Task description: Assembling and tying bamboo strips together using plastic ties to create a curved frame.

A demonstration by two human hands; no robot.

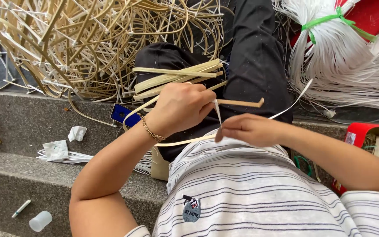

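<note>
Sitting on grey stone steps [27, 118], working over the lap. Left hand [183, 107] curled tight around a tan cane strip [241, 103], fingers clamped together on it. Right hand [246, 129] pinching a thin white plastic strand [218, 115] between thumb and fingertips, closed on it too, with the long tail flicking up and away toward the right. Both hands nearly touching, just above the striped shirt [251, 193].

Resting a small bundle of cut cane strips [176, 77] on the knee, close to the edge of the top step. Probably risking a slide there: any leg shift and that bundle is likely tipping off into the big tangled pile of cane [93, 44] behind. Also looking dicey: the white strand being so thin and slick, possibly slipping out of the pinch under a hard tug. Crowding things further, a tied white bundle [334, 48] at the upper right, easy to snag with that loose tail.
</note>
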